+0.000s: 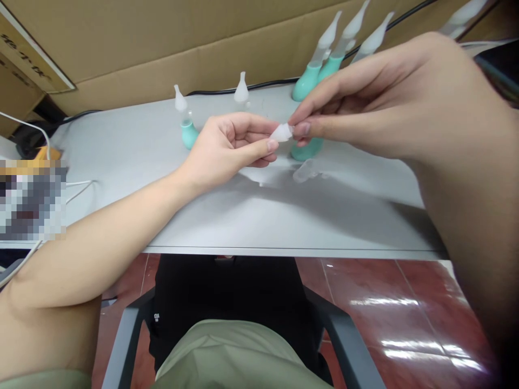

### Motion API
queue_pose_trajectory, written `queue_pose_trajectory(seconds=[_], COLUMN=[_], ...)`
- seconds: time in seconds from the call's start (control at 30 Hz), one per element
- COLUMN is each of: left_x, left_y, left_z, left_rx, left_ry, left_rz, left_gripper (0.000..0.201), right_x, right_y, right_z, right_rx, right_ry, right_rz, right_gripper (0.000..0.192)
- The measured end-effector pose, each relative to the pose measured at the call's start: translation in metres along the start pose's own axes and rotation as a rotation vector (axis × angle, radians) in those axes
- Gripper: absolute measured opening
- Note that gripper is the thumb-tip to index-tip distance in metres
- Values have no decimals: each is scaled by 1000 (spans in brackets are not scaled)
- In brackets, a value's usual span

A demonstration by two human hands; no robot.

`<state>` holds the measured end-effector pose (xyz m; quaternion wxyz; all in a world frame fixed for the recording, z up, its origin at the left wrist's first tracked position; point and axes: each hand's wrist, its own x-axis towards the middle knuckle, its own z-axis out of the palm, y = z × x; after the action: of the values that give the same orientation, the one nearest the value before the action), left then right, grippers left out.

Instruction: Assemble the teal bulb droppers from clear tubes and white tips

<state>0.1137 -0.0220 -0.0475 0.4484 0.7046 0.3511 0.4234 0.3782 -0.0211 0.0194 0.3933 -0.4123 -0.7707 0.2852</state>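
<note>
Above the table, my left hand (243, 141) pinches a small white silicone nozzle tip (280, 133) between thumb and fingers. The thumb and forefinger of my right hand (344, 111) close on the other end of that tip, at its rim. Whether a second part sits inside the rim, I cannot tell. Below my right fingers lies a teal squeeze bulb (305, 150), partly covered by them. A clear plastic tube piece (305, 170) rests on the table just in front of the bulb. Another pale translucent piece (259, 174) lies under my left hand, mostly hidden.
Several nasal aspirators with teal bulbs (306, 82) stand at the back right, and one aspirator (188, 134) stands at the left. A white-tipped piece (242, 92) stands near the back. A black cable (275, 83) runs along the cardboard wall (182, 48). The table's front edge (251, 250) faces me.
</note>
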Motion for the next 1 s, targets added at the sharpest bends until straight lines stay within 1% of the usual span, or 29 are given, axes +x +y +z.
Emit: queue_pose_trajectory(seconds=[0.13, 0.17, 0.3, 0.37, 0.53, 0.7, 0.8, 0.9, 1.0], left_x=[4, 5, 9, 9, 9, 7, 5, 3, 3], left_y=[-9, -12, -22, -24, -22, -21, -19, -17, -16], left_z=[-4, -6, -13, -14, -13, -12, -11, -9, -8], left_rx=[-114, -140, -194, -207, -232, -195, -178, -189, -205], left_ry=[-43, -60, -107, -124, -130, -123, -118, -116, -123], left_rz=[48, 66, 114, 120, 184, 207, 212, 226, 233], left_gripper=[9, 13, 45, 52, 51, 45, 39, 39, 40], right_x=[1, 2, 5, 7, 6, 4, 7, 9, 9], right_y=[2, 3, 10, 12, 12, 9, 11, 12, 12], right_z=[-1, -1, 0, 0, -2, -1, 1, 1, 0], right_rx=[71, 103, 221, 265, 269, 315, 365, 391, 384], right_ry=[-51, -73, -178, -209, -231, -236, -263, -304, -290], right_rz=[-23, -33, -60, -56, -58, -66, -45, -24, -31], right_gripper=[9, 10, 17, 21, 25, 18, 30, 37, 42])
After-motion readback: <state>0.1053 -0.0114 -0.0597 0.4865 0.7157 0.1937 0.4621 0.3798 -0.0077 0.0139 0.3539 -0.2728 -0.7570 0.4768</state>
